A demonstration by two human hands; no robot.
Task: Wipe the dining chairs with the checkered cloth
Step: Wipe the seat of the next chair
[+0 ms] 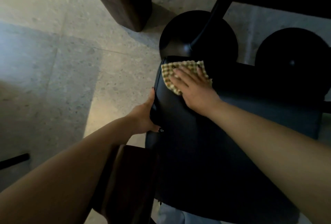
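Checkered cloth [186, 75] sits flat under the right hand [195, 91], fingers spread and pressing it onto the far corner of the dark dining chair [206, 152]. Left hand [145, 114] is off to that hand's left, curled round the chair's side edge. Two round black pedestal bases [198, 33] sit on the speckled floor [53, 53] just beyond the fingertips.

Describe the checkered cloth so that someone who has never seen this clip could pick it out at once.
Start at the dark padded chair filling the lower right, below the two round black bases. At its far left corner the right hand presses flat on the checkered cloth, while the left hand grips the chair's edge. The cloth is the only light, patterned thing there: yellow-green checks against black.
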